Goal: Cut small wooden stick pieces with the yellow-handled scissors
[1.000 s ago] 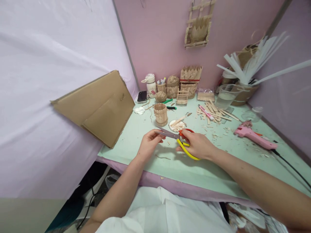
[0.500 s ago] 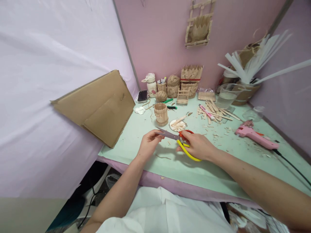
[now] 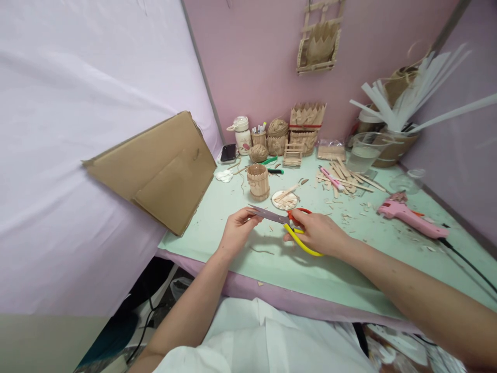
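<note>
My right hand [image 3: 320, 233] is closed on the red and yellow handles of a pair of scissors [image 3: 274, 215]. The blades point left and reach the fingertips of my left hand [image 3: 237, 229]. Those fingers are pinched together at the blade tips; whatever small piece they hold is too small to make out. Just beyond the hands stands a round wooden stick cup [image 3: 258, 182]. To its right lies a small white dish [image 3: 284, 200] with wood pieces on it.
A cardboard sheet [image 3: 163, 173] leans at the left. Wooden sticks [image 3: 345, 176], a plastic cup [image 3: 363, 155] and a pink glue gun [image 3: 411, 217] with a cord are at the right. Twine, a bottle [image 3: 243, 137] and stick crafts line the back.
The scissor blades look closer together than before. Both hands stay in nearly the same place, and the view has shifted very slightly.
</note>
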`<action>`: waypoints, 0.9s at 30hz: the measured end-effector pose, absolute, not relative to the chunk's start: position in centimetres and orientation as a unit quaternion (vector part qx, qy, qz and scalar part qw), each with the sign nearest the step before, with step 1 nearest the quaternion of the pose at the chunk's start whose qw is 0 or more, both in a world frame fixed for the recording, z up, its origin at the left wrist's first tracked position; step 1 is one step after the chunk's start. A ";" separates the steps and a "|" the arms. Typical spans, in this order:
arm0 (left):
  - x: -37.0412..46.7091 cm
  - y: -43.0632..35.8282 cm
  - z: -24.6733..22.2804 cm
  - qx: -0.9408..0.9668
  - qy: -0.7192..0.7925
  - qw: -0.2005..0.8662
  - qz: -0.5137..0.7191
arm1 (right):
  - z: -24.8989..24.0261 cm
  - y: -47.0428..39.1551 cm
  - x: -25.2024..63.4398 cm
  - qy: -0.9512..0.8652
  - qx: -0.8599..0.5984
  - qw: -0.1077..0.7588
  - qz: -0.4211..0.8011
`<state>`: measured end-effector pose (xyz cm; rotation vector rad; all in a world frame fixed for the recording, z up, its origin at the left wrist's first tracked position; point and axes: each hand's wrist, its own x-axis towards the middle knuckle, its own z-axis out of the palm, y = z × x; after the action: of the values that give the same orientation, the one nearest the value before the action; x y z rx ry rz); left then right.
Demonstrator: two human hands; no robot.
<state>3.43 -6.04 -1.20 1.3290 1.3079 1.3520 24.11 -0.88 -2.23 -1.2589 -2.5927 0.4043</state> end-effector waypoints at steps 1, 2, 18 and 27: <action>3.4 -6.0 -1.1 0.531 0.517 0.407 0.534 | -2.2 -0.8 24.2 -0.886 -0.429 0.113 0.135; 3.3 -6.0 -1.1 0.533 0.515 0.408 0.534 | -2.2 -0.8 24.2 -0.888 -0.426 0.112 0.132; 2.9 -5.8 -1.6 0.520 0.515 0.416 0.541 | -1.9 -0.9 24.2 -0.886 -0.427 0.112 0.142; 2.7 -5.9 -1.3 0.522 0.538 0.430 0.503 | -2.1 -0.2 24.8 -0.882 -0.414 0.114 0.193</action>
<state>2.67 -5.89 -1.31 1.3033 1.3420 1.2564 24.75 -0.16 -2.11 -1.2146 -2.5857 0.5653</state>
